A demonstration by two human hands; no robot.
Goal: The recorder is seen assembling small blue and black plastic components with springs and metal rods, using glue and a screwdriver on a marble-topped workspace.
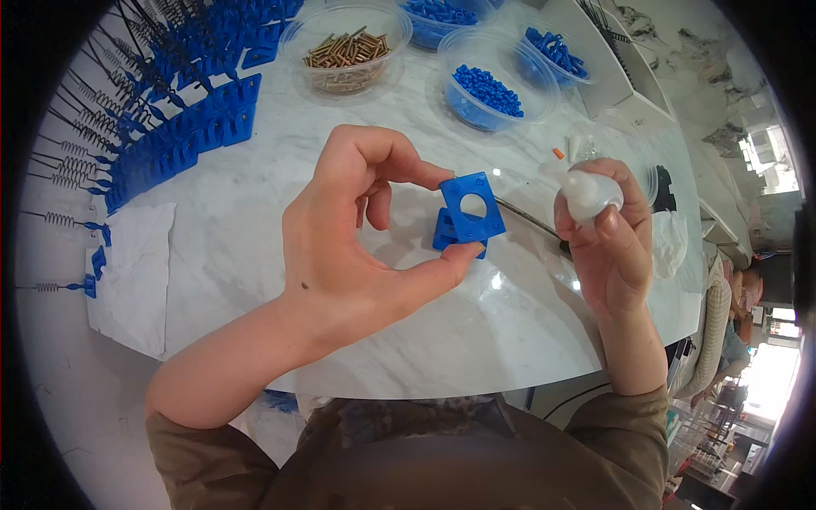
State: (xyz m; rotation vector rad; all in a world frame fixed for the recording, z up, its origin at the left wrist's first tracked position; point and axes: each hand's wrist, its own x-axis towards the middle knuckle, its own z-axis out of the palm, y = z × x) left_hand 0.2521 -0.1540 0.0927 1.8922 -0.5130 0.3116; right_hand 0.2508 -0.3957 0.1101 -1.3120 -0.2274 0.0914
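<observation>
Between the thumb and forefinger of my left hand point(340, 229), a square blue plastic plate point(490, 224) with a large round hole is gripped by two opposite edges. Another blue plastic piece point(442, 231) shows behind and below it, partly hidden; whether the two are joined, I cannot tell. My right hand point(616, 263) is closed around a small white bottle point(586, 194), its rounded end toward me. A thin metal rod point(527, 217) lies on the table between my hands, its dark end partly behind the right hand.
Clear tubs hold brass-coloured pins point(348, 51), small blue pieces point(489, 92) and other blue parts point(557, 53). Rows of blue parts with springs and black rods point(183, 127) stand at far left, near a white paper sheet point(132, 272). A white box point(612, 68) stands at back right.
</observation>
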